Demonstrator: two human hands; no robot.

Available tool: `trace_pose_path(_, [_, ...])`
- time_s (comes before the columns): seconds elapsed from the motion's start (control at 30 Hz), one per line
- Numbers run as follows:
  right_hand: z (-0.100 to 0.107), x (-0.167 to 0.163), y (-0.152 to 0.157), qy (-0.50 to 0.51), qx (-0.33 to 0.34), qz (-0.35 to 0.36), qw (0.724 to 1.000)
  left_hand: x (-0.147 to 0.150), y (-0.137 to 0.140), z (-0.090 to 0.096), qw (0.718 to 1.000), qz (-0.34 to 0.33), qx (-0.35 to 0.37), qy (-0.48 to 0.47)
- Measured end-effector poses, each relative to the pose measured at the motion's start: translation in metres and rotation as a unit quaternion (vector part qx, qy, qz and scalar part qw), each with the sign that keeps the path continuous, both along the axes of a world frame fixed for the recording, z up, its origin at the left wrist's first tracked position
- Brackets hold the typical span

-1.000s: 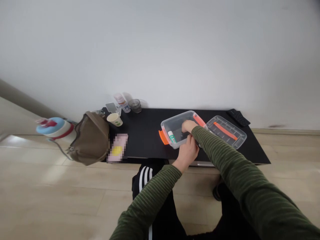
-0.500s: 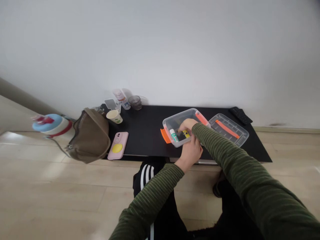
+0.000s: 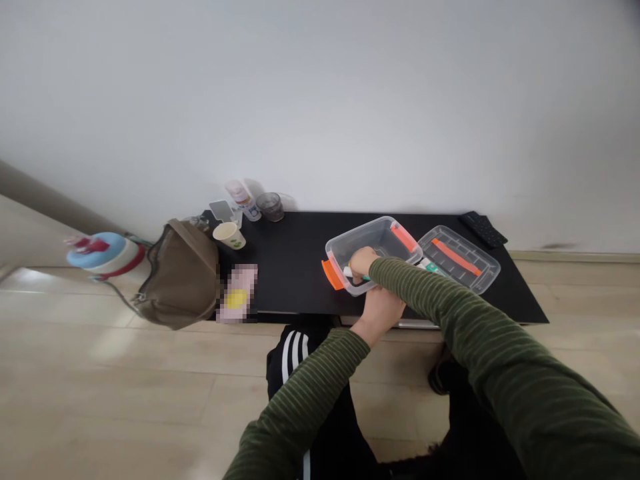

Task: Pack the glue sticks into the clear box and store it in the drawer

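A clear plastic storage box (image 3: 345,245) with orange clips stands open on the black table. Inside it, my right hand (image 3: 363,260) is closed around a glue stick (image 3: 347,272); its white end and a bit of green show beside the fingers. The yellow item seen earlier in the box is mostly hidden by this hand. My left hand (image 3: 381,309) grips the box's near side, its fingertips partly covered by my right sleeve. Right of the box lies its clear lid (image 3: 483,270) with an orange handle. A green-and-white item (image 3: 431,267) shows between box and lid, partly behind my sleeve.
A remote control (image 3: 483,228) lies at the back right of the black table (image 3: 290,267). On the left are a pink phone (image 3: 245,280), paper cup (image 3: 229,235), glass (image 3: 271,207), small bottle (image 3: 245,200), brown bag (image 3: 175,277) and blue-lidded bottle (image 3: 103,253).
My right hand has shifted left and toward me inside the box, from the yellow item onto the glue stick, which now lies differently. My left hand has stayed at the near side.
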State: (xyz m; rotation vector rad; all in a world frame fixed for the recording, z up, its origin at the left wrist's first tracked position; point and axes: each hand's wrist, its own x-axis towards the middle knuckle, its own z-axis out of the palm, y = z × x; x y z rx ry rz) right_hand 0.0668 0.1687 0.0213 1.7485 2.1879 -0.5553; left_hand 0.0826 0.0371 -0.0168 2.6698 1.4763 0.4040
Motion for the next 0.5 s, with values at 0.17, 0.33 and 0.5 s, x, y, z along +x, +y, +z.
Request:
trace_pose_path(0.17, [0.037, 0.027, 0.004, -0.028, -0.007, 0.092, 0.995, 0.001, 0.004, 0.004, 0.996, 0.079, -0.001, -0.038])
trace_pose_path(0.33, [0.077, 0.082, -0.030, 0.138, 0.247, 0.032, 0.959, -0.002, 0.014, 0.007, 0.991, 0.106, 0.000, -0.084])
trace_pose_path(0.5, [0.077, 0.138, -0.081, 0.175, 0.320, -0.040, 0.930, -0.005, 0.019, 0.013, 0.956, 0.096, -0.052, -0.272])
